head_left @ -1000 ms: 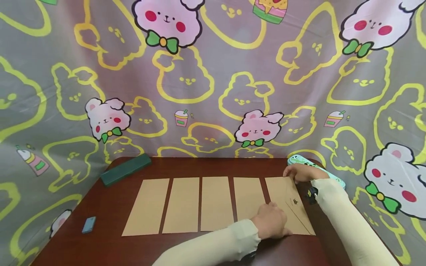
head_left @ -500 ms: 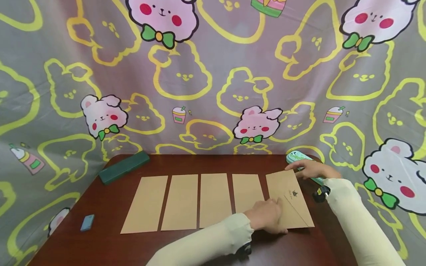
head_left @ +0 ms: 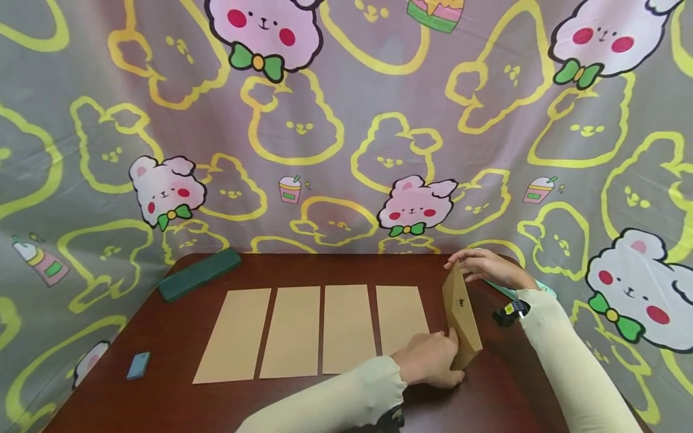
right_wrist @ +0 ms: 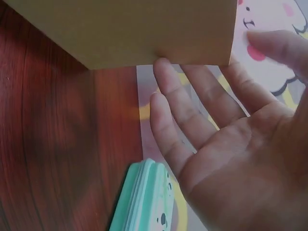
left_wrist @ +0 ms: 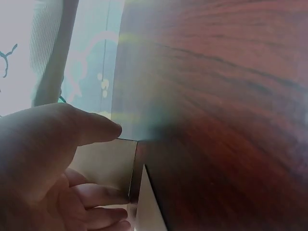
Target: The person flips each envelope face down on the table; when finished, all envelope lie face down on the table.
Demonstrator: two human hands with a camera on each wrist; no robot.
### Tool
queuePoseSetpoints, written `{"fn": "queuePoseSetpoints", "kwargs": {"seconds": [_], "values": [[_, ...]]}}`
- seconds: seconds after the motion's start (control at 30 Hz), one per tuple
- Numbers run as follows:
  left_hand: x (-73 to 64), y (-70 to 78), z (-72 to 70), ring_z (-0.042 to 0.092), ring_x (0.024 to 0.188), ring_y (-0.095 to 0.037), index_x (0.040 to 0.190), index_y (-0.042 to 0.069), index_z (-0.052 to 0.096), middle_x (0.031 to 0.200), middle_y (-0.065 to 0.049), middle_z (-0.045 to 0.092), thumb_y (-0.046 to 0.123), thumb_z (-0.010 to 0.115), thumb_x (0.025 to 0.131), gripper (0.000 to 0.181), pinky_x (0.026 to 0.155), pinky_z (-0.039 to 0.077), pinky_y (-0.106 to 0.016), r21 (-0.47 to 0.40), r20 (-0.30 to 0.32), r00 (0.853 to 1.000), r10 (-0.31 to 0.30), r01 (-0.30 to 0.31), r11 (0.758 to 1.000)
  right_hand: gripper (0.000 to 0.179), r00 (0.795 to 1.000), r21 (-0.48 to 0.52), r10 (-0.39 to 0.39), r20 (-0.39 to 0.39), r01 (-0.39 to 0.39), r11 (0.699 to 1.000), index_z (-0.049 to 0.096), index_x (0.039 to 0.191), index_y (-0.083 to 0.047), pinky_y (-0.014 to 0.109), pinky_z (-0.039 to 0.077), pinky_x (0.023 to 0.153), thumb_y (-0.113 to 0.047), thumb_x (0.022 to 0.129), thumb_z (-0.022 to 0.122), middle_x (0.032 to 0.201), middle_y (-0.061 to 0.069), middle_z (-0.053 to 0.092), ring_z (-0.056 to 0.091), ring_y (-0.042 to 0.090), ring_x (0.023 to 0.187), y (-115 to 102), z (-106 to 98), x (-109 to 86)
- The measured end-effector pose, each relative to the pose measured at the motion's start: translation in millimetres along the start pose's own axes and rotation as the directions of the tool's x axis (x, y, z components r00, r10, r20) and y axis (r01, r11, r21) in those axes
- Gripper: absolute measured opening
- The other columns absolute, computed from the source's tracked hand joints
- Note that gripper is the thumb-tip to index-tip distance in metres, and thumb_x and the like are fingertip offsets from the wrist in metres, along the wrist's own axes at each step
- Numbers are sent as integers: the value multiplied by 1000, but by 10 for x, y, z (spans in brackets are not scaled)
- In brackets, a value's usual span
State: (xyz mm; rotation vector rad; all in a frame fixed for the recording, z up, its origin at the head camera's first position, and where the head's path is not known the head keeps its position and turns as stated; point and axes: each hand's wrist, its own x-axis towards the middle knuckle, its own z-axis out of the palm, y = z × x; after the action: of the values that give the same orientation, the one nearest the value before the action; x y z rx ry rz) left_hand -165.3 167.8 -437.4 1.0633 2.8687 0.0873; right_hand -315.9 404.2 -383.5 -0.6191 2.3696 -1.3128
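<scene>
A kraft-brown envelope (head_left: 461, 316) with a small dark print stands tipped up on its long edge at the table's right side. My left hand (head_left: 430, 361) holds its near end; in the left wrist view the thumb lies on one side of the envelope (left_wrist: 103, 161) and the fingers on the other. At the far end is my right hand (head_left: 489, 269). In the right wrist view its long fingers (right_wrist: 204, 91) reach out to the edge of the envelope (right_wrist: 159, 33), with the thumb held apart. Left of this, a brown envelope (head_left: 400, 316) lies flat, partly behind my left hand.
Three more brown envelopes lie in a row to the left, the leftmost envelope (head_left: 233, 337) included. A dark green case (head_left: 200, 275) sits back left and a small blue block (head_left: 138, 365) front left. A mint case (right_wrist: 147, 202) lies back right. Patterned cloth (head_left: 330, 150) hangs behind.
The rightmost envelope lay flat, then lifted at its far end, and now stands on edge. My right hand has moved up and a little left with it; my left hand stays at the near end.
</scene>
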Motion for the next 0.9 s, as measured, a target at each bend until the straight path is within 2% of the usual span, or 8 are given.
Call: {"fn": "queuePoseSetpoints", "kwargs": {"seconds": [0.27,0.33,0.4,0.5,0.53,0.63,0.77,0.9], "values": [[-39,-26,14,50,140,-3,155,13,45,152,4,54,62,61,94,79,98,51,-20,-26,-11,1000,19,-19,999,45,997,-78,42,-68,-48,996,57,141,-7,45,56,98,-36,106,56,143,21,61,62,6,120,-6,121,48],[-74,-47,-12,58,131,-5,149,12,52,142,2,63,63,62,93,76,95,52,-19,-71,-21,1000,14,-15,997,45,996,-78,34,-78,-41,996,56,141,-8,43,56,96,-36,106,56,142,21,61,63,5,119,39,129,64],[-122,-79,-62,66,109,-3,138,9,58,121,3,71,63,67,91,72,82,52,-16,-151,-31,999,10,-14,988,46,996,-74,30,-83,-37,997,56,142,-8,42,57,96,-37,106,56,142,21,61,65,7,118,75,140,74],[-179,-152,-186,59,77,-1,123,11,58,91,8,63,57,76,86,62,66,46,-15,-331,-58,998,18,-36,943,47,996,-56,23,-82,-27,998,55,143,-9,42,56,97,-37,106,56,143,22,60,66,13,119,104,126,84],[-193,-171,-226,55,75,0,123,13,55,90,8,60,55,77,86,61,65,44,-14,-385,-80,996,24,-53,921,47,997,-51,20,-80,-24,998,54,144,-9,42,56,97,-37,106,56,144,22,60,67,15,119,111,120,83],[-194,-202,-309,54,90,0,139,18,46,106,6,58,53,78,86,71,75,44,-13,-462,-176,983,50,-127,878,47,997,-34,19,-80,-22,999,54,144,-10,42,56,97,-36,106,56,145,22,59,66,16,120,136,103,73],[-128,-171,-302,51,111,-2,153,29,39,128,7,55,58,72,89,77,84,44,-14,-383,-276,956,102,-207,900,45,997,-25,25,-66,-26,999,54,145,-11,39,56,96,-35,107,55,146,20,58,67,13,118,169,99,61],[-51,-122,-260,49,107,0,149,34,48,124,10,54,62,69,90,69,78,39,-11,-310,-311,942,124,-224,924,45,998,-11,15,-54,-15,1000,53,146,-10,35,56,94,-35,107,54,147,21,57,67,9,117,170,107,71]]}}
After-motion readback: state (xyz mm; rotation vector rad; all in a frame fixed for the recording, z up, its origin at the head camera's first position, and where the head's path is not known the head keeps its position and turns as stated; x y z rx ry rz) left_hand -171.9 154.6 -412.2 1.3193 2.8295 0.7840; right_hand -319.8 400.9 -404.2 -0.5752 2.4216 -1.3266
